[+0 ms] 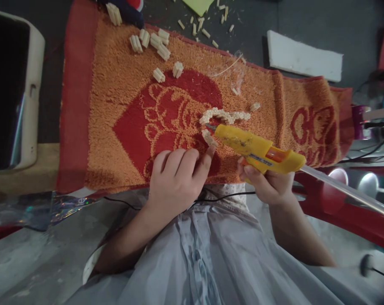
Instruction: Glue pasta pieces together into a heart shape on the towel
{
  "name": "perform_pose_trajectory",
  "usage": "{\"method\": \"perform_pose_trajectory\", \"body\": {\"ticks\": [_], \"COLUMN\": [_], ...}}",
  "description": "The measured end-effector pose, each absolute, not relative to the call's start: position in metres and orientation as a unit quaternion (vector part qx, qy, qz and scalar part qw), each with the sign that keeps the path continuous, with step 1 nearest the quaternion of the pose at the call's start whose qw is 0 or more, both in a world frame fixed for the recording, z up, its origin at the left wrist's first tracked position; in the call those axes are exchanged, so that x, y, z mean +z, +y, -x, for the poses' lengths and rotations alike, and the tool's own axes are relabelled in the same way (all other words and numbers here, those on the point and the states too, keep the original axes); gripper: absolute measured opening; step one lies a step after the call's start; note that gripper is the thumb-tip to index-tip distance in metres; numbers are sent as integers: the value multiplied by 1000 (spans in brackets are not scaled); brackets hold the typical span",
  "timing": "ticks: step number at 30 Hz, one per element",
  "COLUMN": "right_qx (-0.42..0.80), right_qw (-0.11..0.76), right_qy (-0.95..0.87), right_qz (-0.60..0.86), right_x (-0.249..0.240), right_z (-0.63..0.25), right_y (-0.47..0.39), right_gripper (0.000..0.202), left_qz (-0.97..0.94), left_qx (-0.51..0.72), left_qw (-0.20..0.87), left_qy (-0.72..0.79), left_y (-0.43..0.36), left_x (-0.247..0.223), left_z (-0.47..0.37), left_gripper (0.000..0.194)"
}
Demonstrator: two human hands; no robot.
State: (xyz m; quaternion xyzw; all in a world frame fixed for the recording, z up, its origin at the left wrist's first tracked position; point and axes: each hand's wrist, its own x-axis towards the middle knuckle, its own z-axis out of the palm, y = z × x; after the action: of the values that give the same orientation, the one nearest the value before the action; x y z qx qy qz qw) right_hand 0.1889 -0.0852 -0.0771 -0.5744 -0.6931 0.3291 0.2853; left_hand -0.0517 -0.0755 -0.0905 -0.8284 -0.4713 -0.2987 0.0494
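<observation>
My right hand (269, 182) grips a yellow hot glue gun (249, 146) by its handle, with a clear glue stick (344, 186) running out of its back. The nozzle points left, close above a small bundle of cut pale sticks (207, 137). My left hand (179, 178) has its fingers curled, with the index fingertip at that bundle's lower end; the thumb is hidden. Just beyond the nozzle lies a curved chain of glued stick pieces (223, 115) on an orange and red towel (115, 127). One separate bundle (255, 106) rests off the chain's right end.
Several stick bundles (158, 40) lie on the towel's upper left. Loose stick bits (206, 33) are scattered on the dark table beyond, near a white foam strip (306, 55). A phone-like device (34, 97) stands at left. A black cable (226, 196) crosses my lap.
</observation>
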Motion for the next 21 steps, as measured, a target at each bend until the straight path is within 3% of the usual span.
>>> {"method": "perform_pose_trajectory", "body": {"ticks": [13, 21], "right_qx": [357, 368], "right_qw": [286, 297], "right_qy": [-668, -669], "right_qz": [588, 573], "right_x": [-78, -68], "right_z": [-192, -191], "right_y": [-87, -87], "right_gripper": [25, 20], "left_qz": [827, 831], "left_qx": [-301, -286], "left_qw": [48, 38], "left_qy": [-472, -476], "left_y": [-75, -76], "left_x": [-90, -90], "left_z": [52, 52], "left_gripper": [19, 27]}}
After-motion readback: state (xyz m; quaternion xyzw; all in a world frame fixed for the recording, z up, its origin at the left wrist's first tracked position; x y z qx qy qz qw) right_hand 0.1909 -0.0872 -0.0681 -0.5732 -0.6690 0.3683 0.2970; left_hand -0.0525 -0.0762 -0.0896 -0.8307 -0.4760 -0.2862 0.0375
